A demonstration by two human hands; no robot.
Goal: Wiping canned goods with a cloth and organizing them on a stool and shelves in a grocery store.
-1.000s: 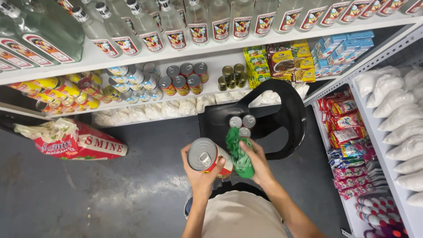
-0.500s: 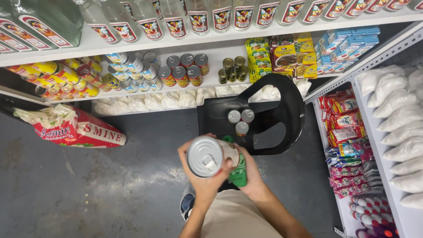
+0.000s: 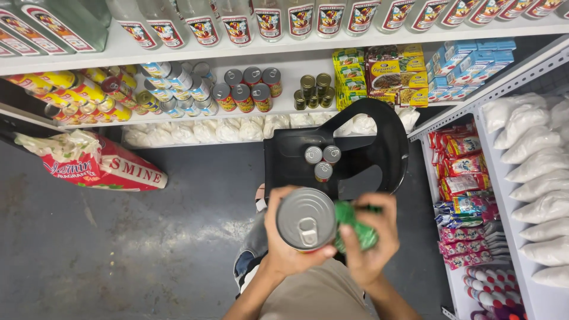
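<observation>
1. While the person stands over the black plastic chair (image 3: 379, 148), the left hand (image 3: 284, 249) wraps its fingers around a tin can (image 3: 306, 218), holding it upright with the silver pull-tab lid facing up at chest level.
2. Pressed against the can's right side is a green cloth (image 3: 354, 228), bunched up in the right hand (image 3: 370, 237), whose fingers are closed over it.
3. Compared with a second ago, the can has come up and turned: back then it leaned so its labelled side showed and the cloth hung lower, nearer the chair seat; now the lid fills the view and the cloth sits tight beside the rim.
4. From that I judge the wiping has moved round to the upper edge of the can, so the cleaning of this one looks well along, not just begun.
5. Three small cans (image 3: 323, 159) stand together on the chair seat, well apart from the hands and in the same spot as before.
6. Behind the chair, a white shelf (image 3: 178, 50) carries bottles (image 3: 267, 18) above and rows of tins (image 3: 246, 89) below; a red rice sack (image 3: 106, 169) lies on the grey floor (image 3: 148, 249) to the left.
</observation>
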